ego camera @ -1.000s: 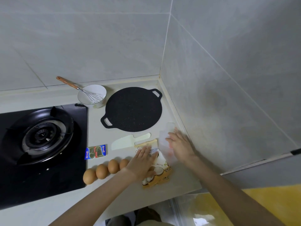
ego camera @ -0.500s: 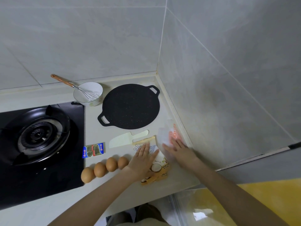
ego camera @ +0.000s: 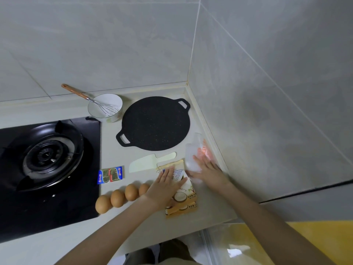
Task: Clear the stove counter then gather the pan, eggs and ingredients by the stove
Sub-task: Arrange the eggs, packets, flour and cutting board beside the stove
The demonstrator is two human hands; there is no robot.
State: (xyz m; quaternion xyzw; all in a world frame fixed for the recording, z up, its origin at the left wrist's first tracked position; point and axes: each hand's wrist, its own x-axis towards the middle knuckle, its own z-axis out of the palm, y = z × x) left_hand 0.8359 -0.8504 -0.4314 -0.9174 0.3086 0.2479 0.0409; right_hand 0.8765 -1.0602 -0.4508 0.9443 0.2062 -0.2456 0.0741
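Note:
A flat black pan [ego camera: 155, 123] with two loop handles lies on the counter in the corner. Several brown eggs [ego camera: 118, 197] sit in a row beside the hob. My left hand [ego camera: 165, 185] rests flat, fingers straight, on orange and white packets [ego camera: 183, 203]. My right hand [ego camera: 207, 172] lies with straight fingers on a clear plastic bag [ego camera: 192, 153] by the right wall. A pale plastic knife [ego camera: 147, 162] lies below the pan. A blue butter packet [ego camera: 110, 175] sits near the hob edge.
A white bowl [ego camera: 112, 102] holding a wooden-handled whisk [ego camera: 86, 96] stands at the back. The black gas hob [ego camera: 44, 157] fills the left. Tiled walls [ego camera: 267, 92] close the back and right. The counter's front edge [ego camera: 191, 234] drops to a yellow floor.
My right hand has slid a little toward me along the clear bag near the wall. My left hand stays on the packets. The camera has shifted slightly.

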